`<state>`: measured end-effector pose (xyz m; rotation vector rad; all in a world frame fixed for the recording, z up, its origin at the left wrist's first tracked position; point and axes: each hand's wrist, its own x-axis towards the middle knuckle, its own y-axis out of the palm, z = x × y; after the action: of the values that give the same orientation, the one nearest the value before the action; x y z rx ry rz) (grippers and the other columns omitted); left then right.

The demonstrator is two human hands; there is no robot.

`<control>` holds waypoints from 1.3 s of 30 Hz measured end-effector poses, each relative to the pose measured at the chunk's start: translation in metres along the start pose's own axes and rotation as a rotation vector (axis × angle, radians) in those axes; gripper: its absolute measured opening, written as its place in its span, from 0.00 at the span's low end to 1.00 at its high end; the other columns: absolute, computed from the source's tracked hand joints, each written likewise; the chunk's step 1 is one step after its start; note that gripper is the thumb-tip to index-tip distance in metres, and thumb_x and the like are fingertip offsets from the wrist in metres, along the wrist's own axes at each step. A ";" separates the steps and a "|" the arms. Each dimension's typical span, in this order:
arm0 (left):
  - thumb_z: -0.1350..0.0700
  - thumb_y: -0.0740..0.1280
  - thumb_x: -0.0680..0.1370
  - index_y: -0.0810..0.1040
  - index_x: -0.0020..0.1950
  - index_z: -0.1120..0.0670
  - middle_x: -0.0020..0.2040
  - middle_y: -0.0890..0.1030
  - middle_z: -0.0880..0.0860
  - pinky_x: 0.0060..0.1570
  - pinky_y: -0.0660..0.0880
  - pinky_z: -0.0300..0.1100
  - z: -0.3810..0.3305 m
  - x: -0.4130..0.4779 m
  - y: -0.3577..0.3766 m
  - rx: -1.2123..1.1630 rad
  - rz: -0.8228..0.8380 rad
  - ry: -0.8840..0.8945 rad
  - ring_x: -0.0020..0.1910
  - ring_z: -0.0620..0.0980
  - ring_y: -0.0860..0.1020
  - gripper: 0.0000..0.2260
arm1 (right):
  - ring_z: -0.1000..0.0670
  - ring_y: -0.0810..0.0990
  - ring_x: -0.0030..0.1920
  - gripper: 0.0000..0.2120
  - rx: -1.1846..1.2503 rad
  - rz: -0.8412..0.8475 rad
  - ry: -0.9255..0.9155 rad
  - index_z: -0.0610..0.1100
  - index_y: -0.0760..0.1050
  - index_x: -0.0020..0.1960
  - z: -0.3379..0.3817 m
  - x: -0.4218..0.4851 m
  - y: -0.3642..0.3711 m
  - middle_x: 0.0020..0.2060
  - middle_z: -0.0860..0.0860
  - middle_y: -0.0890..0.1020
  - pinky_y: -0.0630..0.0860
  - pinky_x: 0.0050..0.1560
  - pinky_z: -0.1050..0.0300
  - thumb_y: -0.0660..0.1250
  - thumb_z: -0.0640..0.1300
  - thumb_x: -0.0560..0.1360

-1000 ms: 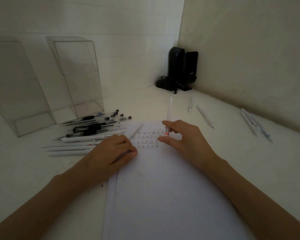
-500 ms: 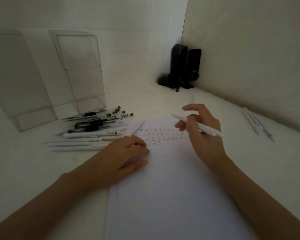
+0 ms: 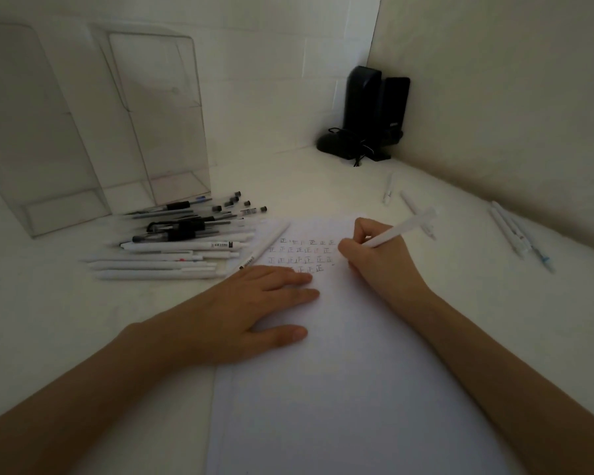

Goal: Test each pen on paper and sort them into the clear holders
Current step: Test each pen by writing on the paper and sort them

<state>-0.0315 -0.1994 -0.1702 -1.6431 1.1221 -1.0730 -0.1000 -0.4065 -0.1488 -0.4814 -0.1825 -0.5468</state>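
Observation:
My right hand (image 3: 374, 258) grips a white pen (image 3: 403, 229) in a writing hold, tip down on the white paper (image 3: 340, 389) beside rows of small written marks (image 3: 302, 255). The pen's tip is hidden behind my fingers. My left hand (image 3: 254, 303) lies flat on the paper's left edge, fingers straight. A pile of white and black pens (image 3: 186, 241) lies left of the paper. Two clear holders (image 3: 158, 108) (image 3: 31, 132) stand behind the pile, both looking empty.
More white pens lie on the desk: two (image 3: 408, 204) just beyond the paper and a few (image 3: 515, 231) at the right near the wall. A black speaker set (image 3: 371, 114) with cables sits in the far corner. Walls close off the back and right.
My right hand picked the white pen up off the paper, turned it round into a writing grip and lowered it onto the sheet. My left hand spread flat on the paper.

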 end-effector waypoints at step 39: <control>0.34 0.51 0.75 0.63 0.71 0.43 0.72 0.63 0.42 0.69 0.55 0.38 0.001 0.002 0.001 -0.010 -0.005 -0.007 0.70 0.40 0.60 0.26 | 0.57 0.61 0.24 0.16 -0.143 0.052 -0.029 0.44 0.60 0.30 -0.003 -0.001 0.004 0.24 0.51 0.64 0.58 0.24 0.67 0.65 0.37 0.70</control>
<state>-0.0304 -0.2011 -0.1712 -1.6572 1.1213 -1.0656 -0.0983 -0.4046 -0.1533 -0.6320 -0.1586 -0.5040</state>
